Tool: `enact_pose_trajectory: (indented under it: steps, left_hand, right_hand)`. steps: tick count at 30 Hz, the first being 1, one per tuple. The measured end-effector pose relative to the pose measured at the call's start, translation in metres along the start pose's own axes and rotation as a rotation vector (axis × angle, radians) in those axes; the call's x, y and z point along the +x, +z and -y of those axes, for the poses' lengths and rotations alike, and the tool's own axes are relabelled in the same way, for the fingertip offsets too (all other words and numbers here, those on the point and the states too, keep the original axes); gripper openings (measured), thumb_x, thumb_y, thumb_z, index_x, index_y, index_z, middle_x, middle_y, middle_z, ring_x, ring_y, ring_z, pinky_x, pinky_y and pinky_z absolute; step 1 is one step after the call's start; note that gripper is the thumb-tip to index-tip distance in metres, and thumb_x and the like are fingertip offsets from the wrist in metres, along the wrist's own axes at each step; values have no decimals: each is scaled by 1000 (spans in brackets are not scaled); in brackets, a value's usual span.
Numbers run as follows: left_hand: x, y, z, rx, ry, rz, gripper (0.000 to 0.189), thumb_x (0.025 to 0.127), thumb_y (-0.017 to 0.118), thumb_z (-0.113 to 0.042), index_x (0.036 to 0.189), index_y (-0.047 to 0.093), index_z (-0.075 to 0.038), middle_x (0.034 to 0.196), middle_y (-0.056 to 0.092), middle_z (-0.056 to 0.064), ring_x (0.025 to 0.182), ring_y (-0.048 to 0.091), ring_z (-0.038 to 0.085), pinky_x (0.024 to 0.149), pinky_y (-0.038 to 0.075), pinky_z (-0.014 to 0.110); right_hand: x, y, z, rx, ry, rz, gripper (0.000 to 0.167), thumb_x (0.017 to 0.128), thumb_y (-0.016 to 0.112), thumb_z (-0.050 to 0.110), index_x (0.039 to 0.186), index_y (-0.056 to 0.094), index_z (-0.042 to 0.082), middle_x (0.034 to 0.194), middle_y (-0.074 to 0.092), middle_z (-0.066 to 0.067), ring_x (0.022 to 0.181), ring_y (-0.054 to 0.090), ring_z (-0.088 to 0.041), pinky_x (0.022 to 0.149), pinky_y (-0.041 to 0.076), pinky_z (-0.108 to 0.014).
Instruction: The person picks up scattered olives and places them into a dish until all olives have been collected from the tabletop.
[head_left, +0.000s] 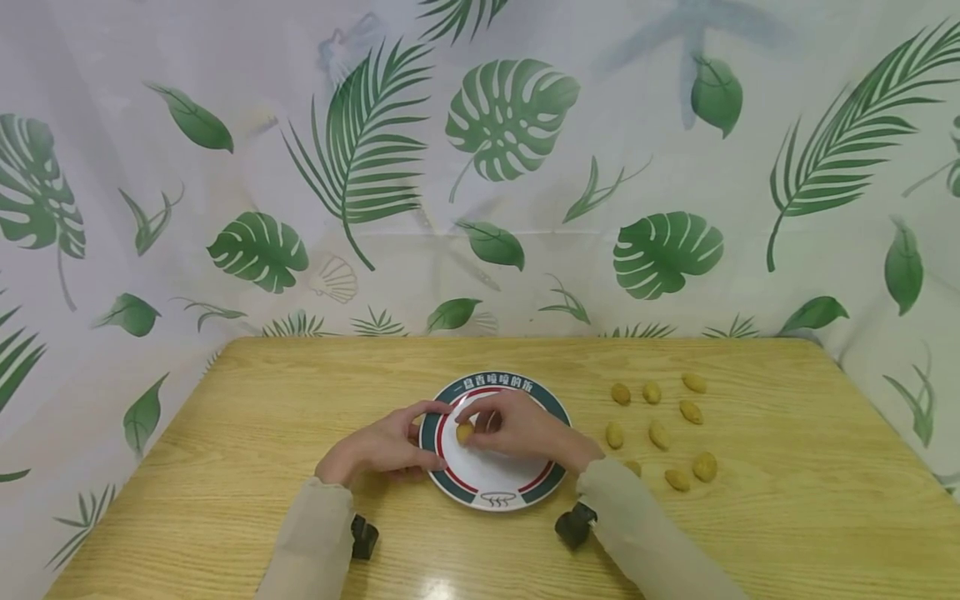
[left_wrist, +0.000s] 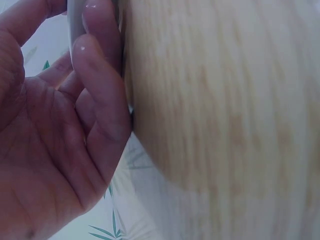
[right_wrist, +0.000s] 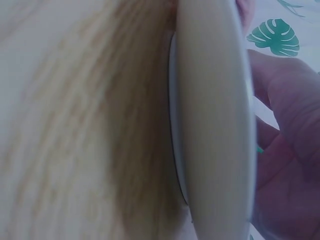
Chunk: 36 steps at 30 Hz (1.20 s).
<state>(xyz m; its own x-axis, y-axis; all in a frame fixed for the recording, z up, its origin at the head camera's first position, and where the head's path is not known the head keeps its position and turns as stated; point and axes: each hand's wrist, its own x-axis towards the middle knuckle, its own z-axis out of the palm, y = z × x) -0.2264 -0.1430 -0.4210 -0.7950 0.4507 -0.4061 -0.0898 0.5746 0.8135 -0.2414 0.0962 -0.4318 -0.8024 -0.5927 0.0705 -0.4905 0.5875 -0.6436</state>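
A round white plate (head_left: pixel 495 477) with a dark green rim and red lines lies on the table. My left hand (head_left: pixel 386 442) grips its left edge; in the left wrist view, fingers (left_wrist: pixel 102 85) curl against the plate's underside. Over the plate, my right hand (head_left: pixel 517 425) pinches a small yellow-brown oval fruit (head_left: pixel 465 432) between thumb and fingers, low above the white middle or touching it; I cannot tell which. From the right wrist, the plate (right_wrist: pixel 215 125) appears edge-on and hides the fingertips. Several similar oval fruits (head_left: pixel 659 434) lie scattered right of the plate.
The wooden table (head_left: pixel 225 467) runs back to a pale curtain (head_left: pixel 420 275) printed with green leaves. One fruit (head_left: pixel 633 468) lies partly behind the right forearm. Dark wrist cameras (head_left: pixel 576 526) sit on both wrists.
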Motion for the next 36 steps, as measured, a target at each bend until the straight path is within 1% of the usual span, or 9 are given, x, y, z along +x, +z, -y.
enact_pose_trajectory:
  steps: [6, 11, 15, 18, 22, 30, 36]
  left_hand:
    - [0, 1, 0, 8, -14, -14, 71, 88, 80, -19, 148, 45, -28, 88, 65, 5, 66, 57, 18, 57, 45, 27]
    - [0, 1, 1, 14, -20, -18, 70, 88, 80, -20, 148, 45, -29, 91, 66, 6, 68, 58, 18, 58, 46, 27]
    - [-1, 2, 2, 6, -27, -15, 70, 88, 80, -21, 148, 45, -30, 94, 67, 6, 68, 59, 18, 58, 47, 27]
    - [-2, 3, 2, -1, -18, -11, 71, 88, 80, -20, 148, 45, -29, 94, 67, 6, 67, 59, 18, 57, 46, 27]
    - [-2, 4, 2, -2, -10, -14, 70, 88, 80, -19, 148, 45, -28, 95, 68, 7, 65, 58, 18, 56, 46, 27]
    - [-2, 5, 0, 12, -33, -31, 70, 88, 80, -20, 148, 46, -29, 98, 67, 6, 69, 60, 19, 58, 48, 27]
    - [-2, 3, -3, 17, -34, -38, 70, 88, 80, -20, 148, 46, -29, 99, 67, 7, 71, 61, 19, 59, 48, 28]
  right_hand:
    - [-4, -4, -1, 10, 45, 6, 24, 89, 81, 30, 112, 76, 25, 91, 72, 8, 84, 61, -7, 78, 51, -23]
    - [-9, -10, -1, 41, 70, 4, 24, 90, 80, 27, 113, 75, 24, 91, 72, 9, 85, 61, -8, 78, 52, -25]
    - [-14, -13, -3, 54, 54, -4, 25, 90, 79, 24, 114, 75, 20, 91, 72, 9, 83, 61, -9, 76, 51, -23]
    - [-19, -16, -6, 50, 40, -15, 26, 90, 79, 26, 116, 75, 20, 90, 71, 9, 83, 61, -10, 75, 51, -22]
    - [-25, -20, -12, 63, 51, -28, 28, 90, 79, 27, 117, 75, 20, 91, 70, 9, 84, 60, -10, 75, 52, -23]
    - [-34, -32, -17, 57, 48, -27, 31, 92, 76, 30, 120, 73, 17, 92, 69, 7, 84, 60, -11, 74, 52, -23]
    - [-40, -40, -19, 54, 48, -57, 31, 92, 76, 28, 120, 73, 16, 92, 69, 6, 82, 59, -12, 72, 51, -23]
